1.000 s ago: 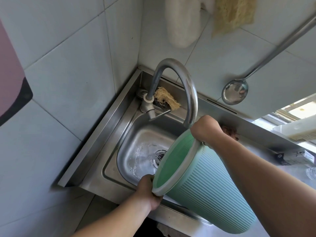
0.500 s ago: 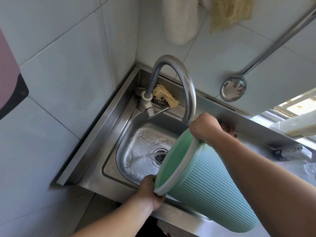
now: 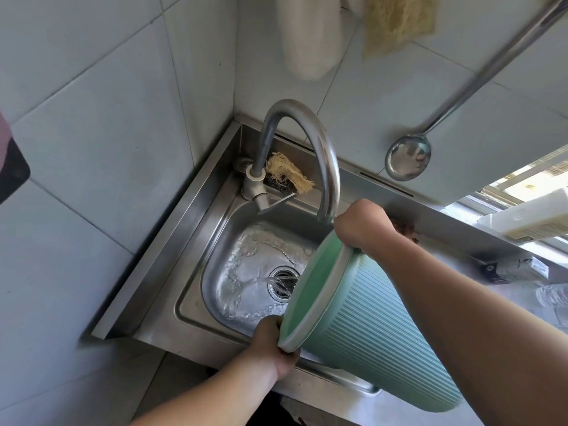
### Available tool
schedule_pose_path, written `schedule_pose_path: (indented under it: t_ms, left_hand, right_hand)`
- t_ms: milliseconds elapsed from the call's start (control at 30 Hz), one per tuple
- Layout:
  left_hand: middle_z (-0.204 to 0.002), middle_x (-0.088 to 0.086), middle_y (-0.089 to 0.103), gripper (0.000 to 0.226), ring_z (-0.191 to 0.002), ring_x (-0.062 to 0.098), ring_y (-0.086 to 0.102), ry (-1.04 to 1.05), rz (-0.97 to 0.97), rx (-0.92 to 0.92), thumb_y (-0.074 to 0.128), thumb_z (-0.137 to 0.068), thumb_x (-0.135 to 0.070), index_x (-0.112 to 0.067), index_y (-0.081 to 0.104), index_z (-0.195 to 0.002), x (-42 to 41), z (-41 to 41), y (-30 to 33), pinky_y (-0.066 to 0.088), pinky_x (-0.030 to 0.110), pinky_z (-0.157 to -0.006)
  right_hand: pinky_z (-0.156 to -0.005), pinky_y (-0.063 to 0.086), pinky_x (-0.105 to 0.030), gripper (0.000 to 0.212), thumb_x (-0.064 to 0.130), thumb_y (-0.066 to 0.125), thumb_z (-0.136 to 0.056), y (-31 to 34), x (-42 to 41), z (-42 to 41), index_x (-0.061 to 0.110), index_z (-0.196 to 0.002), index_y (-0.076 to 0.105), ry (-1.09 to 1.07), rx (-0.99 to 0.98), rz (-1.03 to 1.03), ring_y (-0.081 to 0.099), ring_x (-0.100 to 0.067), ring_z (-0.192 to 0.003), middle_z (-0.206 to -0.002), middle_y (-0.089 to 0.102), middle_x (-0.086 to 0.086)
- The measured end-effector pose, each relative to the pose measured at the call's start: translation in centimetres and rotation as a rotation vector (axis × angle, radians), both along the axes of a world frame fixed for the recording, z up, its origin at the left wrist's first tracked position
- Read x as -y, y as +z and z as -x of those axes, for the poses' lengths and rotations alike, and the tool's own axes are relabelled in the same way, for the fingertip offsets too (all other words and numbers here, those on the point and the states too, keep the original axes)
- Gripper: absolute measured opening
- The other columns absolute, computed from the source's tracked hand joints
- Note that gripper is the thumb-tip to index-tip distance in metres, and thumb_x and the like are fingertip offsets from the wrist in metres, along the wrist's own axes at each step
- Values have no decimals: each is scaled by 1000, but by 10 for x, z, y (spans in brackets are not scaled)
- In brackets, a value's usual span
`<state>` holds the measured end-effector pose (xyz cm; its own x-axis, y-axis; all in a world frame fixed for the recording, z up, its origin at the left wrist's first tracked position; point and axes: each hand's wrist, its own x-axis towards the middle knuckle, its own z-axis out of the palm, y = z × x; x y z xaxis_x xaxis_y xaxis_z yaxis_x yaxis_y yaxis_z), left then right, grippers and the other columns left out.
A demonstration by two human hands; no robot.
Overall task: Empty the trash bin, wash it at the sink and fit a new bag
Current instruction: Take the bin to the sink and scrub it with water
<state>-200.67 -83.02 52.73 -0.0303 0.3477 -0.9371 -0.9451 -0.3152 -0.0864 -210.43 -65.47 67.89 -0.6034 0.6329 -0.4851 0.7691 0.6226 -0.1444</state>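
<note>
Pouring: green ribbed trash bin [image 3: 368, 327] tipped over steel sink [image 3: 196, 272], rinse water running toward drain [image 3: 281, 285].
Grip: left hand [image 3: 272, 348] and right hand [image 3: 361, 227], fingers curled around opposite rim edges.
Risk: wet rim could slip, splashing the bench.

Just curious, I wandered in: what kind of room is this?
Most likely a small home kitchen: a steel sink with a curved tap set in a tiled corner, a ladle hanging on the wall, and a scrubbing sponge behind the tap.

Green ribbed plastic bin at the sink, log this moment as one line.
step: rinse pour | green ribbed plastic bin: tipped, water running into steel sink | left hand: near rim | right hand: far rim
</note>
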Motion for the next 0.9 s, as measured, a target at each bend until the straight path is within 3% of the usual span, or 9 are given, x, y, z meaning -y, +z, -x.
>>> schedule_pose_path:
  t_ms: [400, 467, 600, 900]
  left_hand:
    - [-41, 0, 27, 36, -29, 14, 31, -72, -38, -27, 39, -85, 1, -17, 31, -55, -10, -11, -8, 23, 10, -31]
    - [-48, 0, 27, 35, -36, 14, 31, -97, -37, -19, 39, -85, 2, -17, 33, -56, -14, -14, -11, 24, 10, -32]
    - [-42, -1, 33, 31, -28, 13, 34, -106, -68, 4, 40, -84, 0, -16, 40, -57, -21, -19, -10, 25, 9, -32]
    - [-52, -1, 34, 30, -32, 12, 33, -106, -101, 26, 39, -87, -1, -16, 44, -62, -24, -25, -9, 22, 8, -33]
  right_hand:
    - [-45, 40, -25, 13, 5, 48, -78, 4, 0, 2, 6, -66, 54, 62, 26, -42, 51, -21, -53, -64, 53, -7]
    - [-43, 38, -24, 13, 5, 48, -77, 6, 0, 1, 6, -66, 53, 69, 38, -56, 51, -21, -53, -64, 53, -7]
    - [-44, 37, -23, 12, 6, 49, -77, 8, -2, 0, 7, -67, 55, 75, 60, -72, 51, -22, -54, -65, 54, -7]
    - [-44, 36, -23, 11, 5, 49, -77, 9, -4, -4, 6, -67, 56, 95, 88, -101, 52, -22, -55, -66, 55, -8]
